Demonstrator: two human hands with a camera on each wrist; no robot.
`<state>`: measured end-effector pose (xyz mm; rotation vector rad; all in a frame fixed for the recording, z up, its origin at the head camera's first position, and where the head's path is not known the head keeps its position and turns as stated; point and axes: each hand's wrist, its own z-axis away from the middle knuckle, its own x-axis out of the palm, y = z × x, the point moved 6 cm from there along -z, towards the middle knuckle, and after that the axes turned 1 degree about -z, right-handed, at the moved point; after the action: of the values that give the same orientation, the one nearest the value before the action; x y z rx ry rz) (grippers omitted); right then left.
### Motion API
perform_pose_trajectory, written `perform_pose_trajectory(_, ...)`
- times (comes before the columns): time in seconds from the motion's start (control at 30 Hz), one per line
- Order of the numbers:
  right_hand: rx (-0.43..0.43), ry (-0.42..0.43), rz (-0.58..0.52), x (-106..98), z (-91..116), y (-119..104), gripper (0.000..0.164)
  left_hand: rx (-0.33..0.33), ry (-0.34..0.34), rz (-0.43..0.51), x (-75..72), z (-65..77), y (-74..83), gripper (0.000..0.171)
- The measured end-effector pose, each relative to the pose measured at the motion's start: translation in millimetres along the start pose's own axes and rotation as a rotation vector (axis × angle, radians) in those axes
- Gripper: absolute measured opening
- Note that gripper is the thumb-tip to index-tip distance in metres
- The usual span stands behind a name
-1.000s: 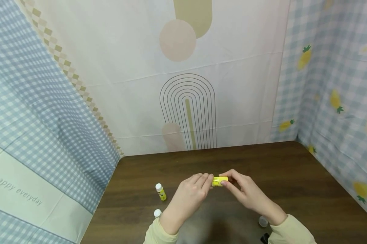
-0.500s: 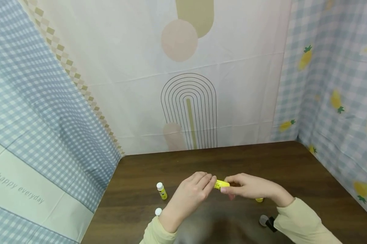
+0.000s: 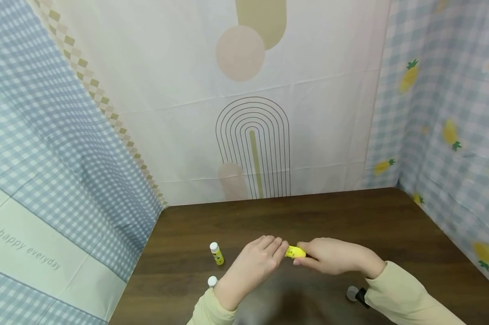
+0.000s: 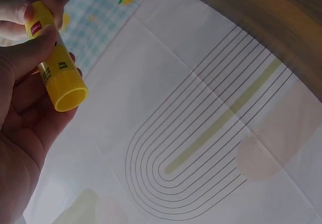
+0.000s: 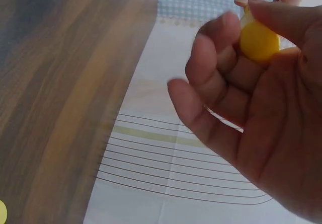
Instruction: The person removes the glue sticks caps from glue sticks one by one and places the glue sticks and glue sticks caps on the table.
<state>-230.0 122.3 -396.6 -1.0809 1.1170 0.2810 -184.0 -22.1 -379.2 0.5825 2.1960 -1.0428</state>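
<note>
A yellow glue stick [image 3: 295, 252] is held between both hands above the table. My left hand [image 3: 255, 261] grips one end; in the left wrist view its thumb lies across the yellow tube [image 4: 63, 75], whose near end looks hollow. My right hand [image 3: 337, 256] pinches the other end between thumb and forefinger. The right wrist view shows the rounded yellow end [image 5: 259, 42] in that pinch, the other fingers loosely curled. Part of the tube is hidden by the left fingers. No cap is visible on it.
A yellow glue stick with a white cap [image 3: 216, 253] stands left of the hands. Nearer, another white cap [image 3: 212, 281] shows beside the left wrist. A small pale, round, translucent thing [image 3: 352, 293] lies near the right sleeve. Printed cloth hangs behind the dark wooden table [image 3: 203, 221].
My right hand has turned and shifted its grip on the tube's end, its wrist swinging outward. The tube now tilts down to the right. My left hand has barely moved.
</note>
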Motion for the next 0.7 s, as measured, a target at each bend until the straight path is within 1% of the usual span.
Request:
perform_pose_trajectory(0.07,0.000,0.024,0.063,0.8,1.2,-1.1,0.029,0.004,-0.008,0.004,1.7,0.1,1.3,0.021)
perform_pose_trajectory(0.17,0.008,0.037,0.129,2.5,2.4,-2.5,0.029,0.013,-0.018,0.001,3.6,0.0,3.1,0.022)
perform_pose_trajectory(0.3,-0.023,0.081,0.253,2.7,3.3,-7.3,0.028,0.024,-0.025,-0.004,3.6,-1.1,3.3,0.024)
perform_pose_trajectory(0.4,-0.064,0.156,0.404,1.0,4.1,-12.5,0.028,0.021,-0.029,-0.001,2.4,-2.8,1.2,0.025)
perform_pose_trajectory(0.53,-0.098,0.262,0.595,-0.1,5.3,-18.5,0.031,0.012,-0.030,0.011,0.9,-5.2,-2.0,0.025)
perform_pose_trajectory(0.7,-0.134,0.396,0.780,1.1,5.6,-26.8,0.036,-0.002,-0.021,0.031,-0.4,-5.7,-5.6,0.024)
